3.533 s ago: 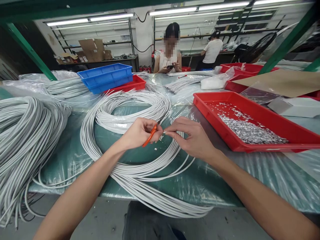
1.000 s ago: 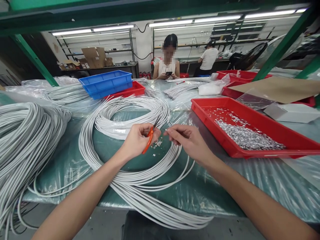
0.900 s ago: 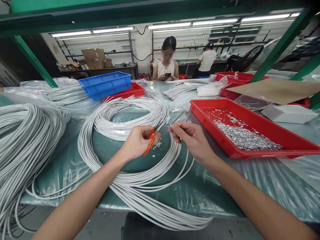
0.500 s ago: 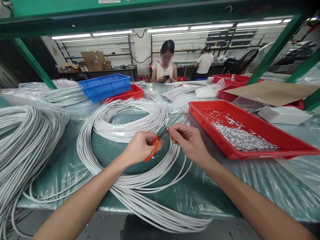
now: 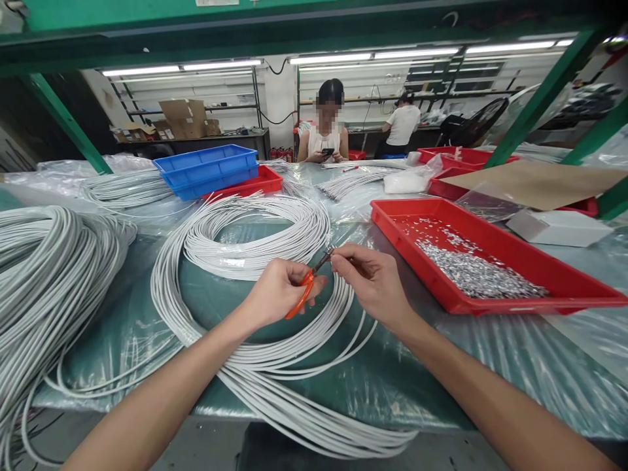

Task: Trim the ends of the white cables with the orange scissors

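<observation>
At the centre of the frame, curled firmly around an orange-handled tool [image 5: 307, 281]: left hand [image 5: 275, 291], no visible gap between palm and grip. Dark tip directed up and to the right, just beside a small cable end [image 5: 330, 251]; contact between the two too fine to confirm. Just right of centre, closed to a pinch of thumb and forefinger: right hand [image 5: 377, 282], remaining fingers loosely bent. Held there, probably, the cable end, mostly hidden by the fingertips. Pinch set close to the tip, presumably for steadiness and for a short exposed length at the tool.

Directly below and around the hands, laid flat on the film-covered table [image 5: 417, 392]: front cable coil [image 5: 164, 288], likely kept in reach of both hands. Behind it, overlapping: rear cable coil [image 5: 245, 261]. At the left edge, piled high and hanging over the table edge: cable heap [image 5: 49, 281].

Right of centre, angled towards the right hand: red tray [image 5: 490, 303], with small shiny metal pieces [image 5: 481, 271] massed at the near end and scattered thinly farther back. Upper left of centre, resting partly on a red bin [image 5: 269, 178]: blue bin [image 5: 210, 178], contents not visible. Upper right, partly covering further red trays [image 5: 441, 186]: brown sheet [image 5: 544, 180].
</observation>
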`<state>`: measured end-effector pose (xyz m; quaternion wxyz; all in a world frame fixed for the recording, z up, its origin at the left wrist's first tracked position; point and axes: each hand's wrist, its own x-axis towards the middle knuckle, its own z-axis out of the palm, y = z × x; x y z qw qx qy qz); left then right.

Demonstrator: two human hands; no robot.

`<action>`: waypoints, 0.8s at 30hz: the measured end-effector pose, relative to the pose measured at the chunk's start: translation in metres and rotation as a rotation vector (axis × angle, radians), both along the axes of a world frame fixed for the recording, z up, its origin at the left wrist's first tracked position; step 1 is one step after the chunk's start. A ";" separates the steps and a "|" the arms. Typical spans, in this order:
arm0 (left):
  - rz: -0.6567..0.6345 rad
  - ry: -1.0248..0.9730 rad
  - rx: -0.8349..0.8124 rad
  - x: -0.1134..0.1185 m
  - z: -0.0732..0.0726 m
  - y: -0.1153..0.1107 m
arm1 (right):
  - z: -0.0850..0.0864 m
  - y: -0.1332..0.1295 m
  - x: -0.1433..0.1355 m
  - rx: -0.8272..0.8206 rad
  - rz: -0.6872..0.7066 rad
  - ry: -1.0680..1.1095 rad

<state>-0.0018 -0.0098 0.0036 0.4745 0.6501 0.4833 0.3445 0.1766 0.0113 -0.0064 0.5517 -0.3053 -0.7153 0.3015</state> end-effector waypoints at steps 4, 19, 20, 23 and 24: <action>0.008 0.001 0.009 0.002 0.001 -0.001 | -0.001 0.001 -0.001 0.029 -0.008 0.025; -0.028 -0.053 -0.031 0.007 0.006 -0.006 | 0.002 -0.006 0.000 0.416 -0.288 -0.113; -0.025 -0.057 -0.036 0.007 0.007 -0.007 | 0.003 -0.006 0.000 0.447 -0.310 -0.133; -0.028 -0.078 -0.061 0.008 0.006 -0.008 | 0.004 -0.008 0.000 0.551 -0.416 -0.202; -0.036 -0.088 -0.074 0.008 0.006 -0.008 | 0.004 -0.008 -0.001 0.596 -0.463 -0.230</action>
